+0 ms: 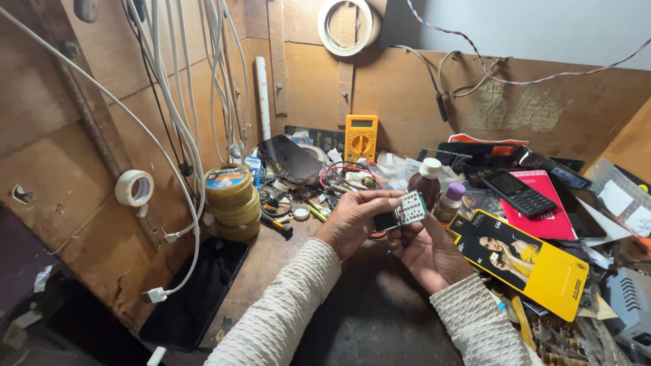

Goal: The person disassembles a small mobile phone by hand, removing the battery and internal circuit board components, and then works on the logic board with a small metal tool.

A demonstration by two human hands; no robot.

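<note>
White keypad board (410, 208) pinched between fingers (380, 198)

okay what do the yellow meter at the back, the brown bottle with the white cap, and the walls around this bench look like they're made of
The boxy yellow multimeter looks like moulded plastic: smooth, even colour, rounded edges. The brown bottle with the white cap seems to be translucent glass or plastic, too small to tell which; its cap looks like matte plastic. The brown panel walls appear to be bare plywood or board, with visible grain, stains and scuffs.
</note>
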